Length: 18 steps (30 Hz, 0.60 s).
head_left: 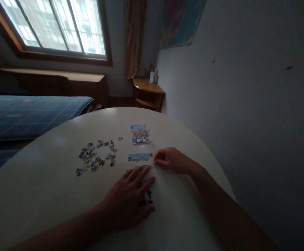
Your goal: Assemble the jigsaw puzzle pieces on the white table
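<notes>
On the round white table (pixel 49 195) my left hand (pixel 129 200) lies flat with fingers stretched out, its fingertips touching a joined strip of jigsaw pieces (pixel 142 166) and partly covering a small dark cluster of pieces (pixel 146 199). My right hand (pixel 171 160) rests just right of that strip, fingers curled in a pinch at the strip's end; what it pinches is too small to make out. An assembled light-blue strip of puzzle (pixel 140 157) lies just beyond the hands. A scatter of loose pieces (pixel 95 157) is spread to the left.
A small printed picture card (pixel 140 134) lies farther back on the table. A grey wall (pixel 246 104) runs close along the right. A blue bed (pixel 23 115), a window (pixel 54 24) and a wooden corner shelf (pixel 148 92) are behind.
</notes>
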{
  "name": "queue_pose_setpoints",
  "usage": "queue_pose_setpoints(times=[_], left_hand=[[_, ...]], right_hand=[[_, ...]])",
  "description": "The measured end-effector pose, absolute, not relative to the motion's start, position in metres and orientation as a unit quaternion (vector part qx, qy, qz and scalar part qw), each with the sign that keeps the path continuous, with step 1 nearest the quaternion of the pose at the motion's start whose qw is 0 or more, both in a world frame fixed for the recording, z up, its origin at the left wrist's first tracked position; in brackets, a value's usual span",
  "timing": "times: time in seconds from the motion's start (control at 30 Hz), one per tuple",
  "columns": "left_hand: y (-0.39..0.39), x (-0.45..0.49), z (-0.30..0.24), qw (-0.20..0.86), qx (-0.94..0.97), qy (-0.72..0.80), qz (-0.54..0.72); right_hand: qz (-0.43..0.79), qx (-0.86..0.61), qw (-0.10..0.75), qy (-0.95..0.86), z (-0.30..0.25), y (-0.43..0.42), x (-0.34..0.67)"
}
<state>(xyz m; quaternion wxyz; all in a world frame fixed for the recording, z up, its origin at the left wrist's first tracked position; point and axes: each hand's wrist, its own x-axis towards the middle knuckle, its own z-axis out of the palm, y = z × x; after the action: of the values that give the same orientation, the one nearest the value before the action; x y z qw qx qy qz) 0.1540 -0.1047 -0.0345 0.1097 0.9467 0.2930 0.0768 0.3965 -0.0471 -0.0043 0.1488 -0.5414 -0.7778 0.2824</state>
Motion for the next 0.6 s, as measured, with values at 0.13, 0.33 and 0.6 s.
queue_pose_setpoints(times=[0.13,0.33,0.6], left_hand=[[-0.104,0.153,-0.037,0.112,0.945,0.292,0.09],[-0.105,0.154,-0.036,0.103,0.946,0.292,0.093],[-0.105,0.153,-0.036,0.095,0.948,0.289,0.093]], right_hand=[[0.255,-0.544,0.159,-0.784,-0.004,-0.049,0.392],[0.254,-0.539,0.158,-0.787,-0.003,-0.051,0.388],[0.252,-0.544,0.163,-0.783,-0.006,-0.052,0.378]])
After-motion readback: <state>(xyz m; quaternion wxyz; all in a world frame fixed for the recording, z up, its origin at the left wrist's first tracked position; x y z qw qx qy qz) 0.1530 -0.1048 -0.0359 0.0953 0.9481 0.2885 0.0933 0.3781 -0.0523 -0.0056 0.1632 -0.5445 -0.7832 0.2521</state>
